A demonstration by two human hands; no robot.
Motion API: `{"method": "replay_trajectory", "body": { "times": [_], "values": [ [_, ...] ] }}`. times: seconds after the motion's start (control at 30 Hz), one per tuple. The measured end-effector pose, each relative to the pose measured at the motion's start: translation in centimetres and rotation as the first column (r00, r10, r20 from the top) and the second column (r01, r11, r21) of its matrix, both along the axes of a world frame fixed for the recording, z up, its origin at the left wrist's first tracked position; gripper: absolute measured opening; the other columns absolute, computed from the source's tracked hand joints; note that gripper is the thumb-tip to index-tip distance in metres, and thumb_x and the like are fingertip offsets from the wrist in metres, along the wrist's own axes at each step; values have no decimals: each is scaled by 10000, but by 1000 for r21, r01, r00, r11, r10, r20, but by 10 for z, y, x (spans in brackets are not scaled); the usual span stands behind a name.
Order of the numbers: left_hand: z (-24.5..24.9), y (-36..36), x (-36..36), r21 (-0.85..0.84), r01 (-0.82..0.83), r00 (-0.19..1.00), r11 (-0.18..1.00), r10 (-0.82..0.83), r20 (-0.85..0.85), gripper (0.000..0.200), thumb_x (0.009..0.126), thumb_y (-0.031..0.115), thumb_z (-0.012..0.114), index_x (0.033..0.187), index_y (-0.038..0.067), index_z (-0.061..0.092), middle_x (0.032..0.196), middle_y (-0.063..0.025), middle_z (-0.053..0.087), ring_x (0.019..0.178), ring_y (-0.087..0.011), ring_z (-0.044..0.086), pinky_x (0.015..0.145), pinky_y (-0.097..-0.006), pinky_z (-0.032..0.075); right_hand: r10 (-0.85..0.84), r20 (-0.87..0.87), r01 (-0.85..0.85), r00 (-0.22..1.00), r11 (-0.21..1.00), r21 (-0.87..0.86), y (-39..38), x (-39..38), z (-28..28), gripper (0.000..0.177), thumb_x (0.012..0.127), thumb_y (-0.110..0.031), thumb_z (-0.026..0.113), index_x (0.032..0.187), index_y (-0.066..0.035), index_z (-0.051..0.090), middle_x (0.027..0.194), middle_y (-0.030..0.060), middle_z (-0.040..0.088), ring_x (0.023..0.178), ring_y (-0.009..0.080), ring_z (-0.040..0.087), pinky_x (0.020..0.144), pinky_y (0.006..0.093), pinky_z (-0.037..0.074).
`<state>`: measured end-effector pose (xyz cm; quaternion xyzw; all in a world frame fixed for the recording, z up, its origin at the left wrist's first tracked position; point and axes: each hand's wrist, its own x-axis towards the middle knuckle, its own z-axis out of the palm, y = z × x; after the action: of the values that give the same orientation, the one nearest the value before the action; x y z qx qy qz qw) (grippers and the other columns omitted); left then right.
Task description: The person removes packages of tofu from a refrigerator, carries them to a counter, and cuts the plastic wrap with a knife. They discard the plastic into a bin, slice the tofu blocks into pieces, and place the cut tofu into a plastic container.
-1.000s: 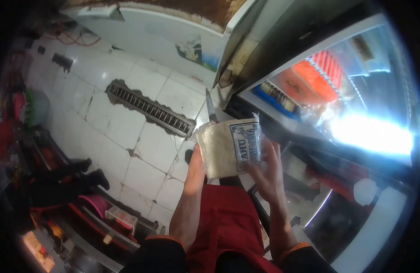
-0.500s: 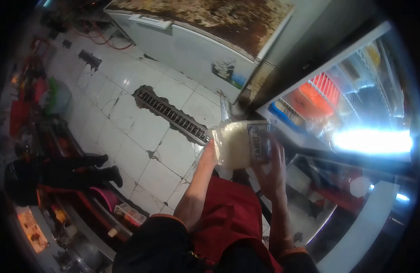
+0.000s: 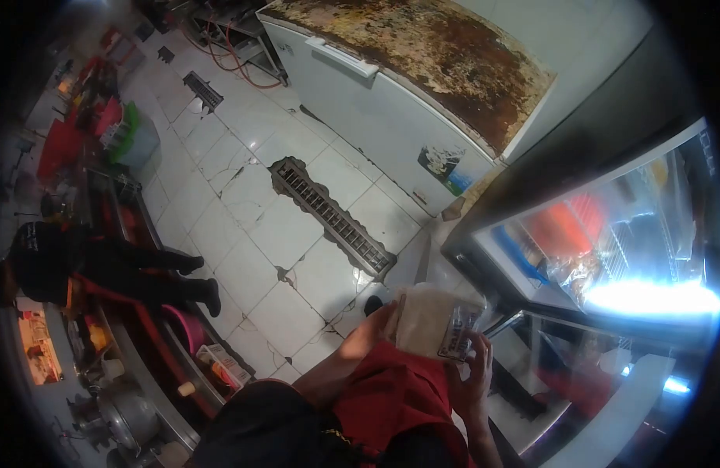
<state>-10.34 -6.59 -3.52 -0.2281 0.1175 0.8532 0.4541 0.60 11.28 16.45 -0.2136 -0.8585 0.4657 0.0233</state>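
A pale, squarish block in clear plastic wrap (image 3: 428, 321), with a dark printed label along its right side, is between my two hands in front of the red apron (image 3: 399, 394). My left hand (image 3: 374, 331) grips its left edge, the fingers partly hidden behind the pack. At the lower right corner, by the label, my right hand (image 3: 475, 370) has its thumb and fingers closed on the wrap. What the block is made of cannot be made out through the plastic.
A lit display fridge (image 3: 485, 257) with red and blue baskets stands open at right. Behind is a white chest freezer (image 3: 360, 101) with a rusty lid. A floor drain grate (image 3: 333, 214) crosses the tiles. Another person in black (image 3: 134, 269) stands at the left counter.
Both hands have brought the wrapped block lower and closer to my body, tilting it slightly. The view has turned, so the freezer and fridge sit further right and lower.
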Motion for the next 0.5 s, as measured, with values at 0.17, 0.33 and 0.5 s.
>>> {"method": "replay_trajectory", "body": {
  "times": [0.17, 0.33, 0.5],
  "values": [
    [-4, -19, -8, -44, -41, 998, 998, 39, -49, 490, 1001, 363, 416, 1340, 14, 476, 1245, -150, 601, 1046, -254, 648, 870, -396, 567, 62, -58, -55, 996, 992, 113, -15, -11, 0, 663, 744, -69, 746, 1338, -93, 451, 1278, 218, 465, 1147, 413, 502, 872, 458, 479],
    [-4, -41, -34, -118, -123, 981, 985, 103, -163, 522, 996, 391, 413, 1354, 15, 459, 1261, -157, 590, 1062, -269, 641, 882, -410, 563, 147, -103, -140, 984, 988, 72, -41, -41, 12, 648, 746, -73, 737, 1330, -97, 458, 1291, 242, 460, 1178, 436, 494, 937, 473, 467],
    [-3, -72, -65, -203, -241, 941, 949, 177, -287, 555, 991, 419, 410, 1369, 15, 442, 1278, -163, 579, 1077, -284, 634, 893, -424, 559, 274, -205, -244, 940, 957, 159, -69, -89, 24, 564, 755, -66, 716, 1272, -69, 489, 1246, 230, 485, 1113, 425, 522, 910, 471, 473]
  ]
}}
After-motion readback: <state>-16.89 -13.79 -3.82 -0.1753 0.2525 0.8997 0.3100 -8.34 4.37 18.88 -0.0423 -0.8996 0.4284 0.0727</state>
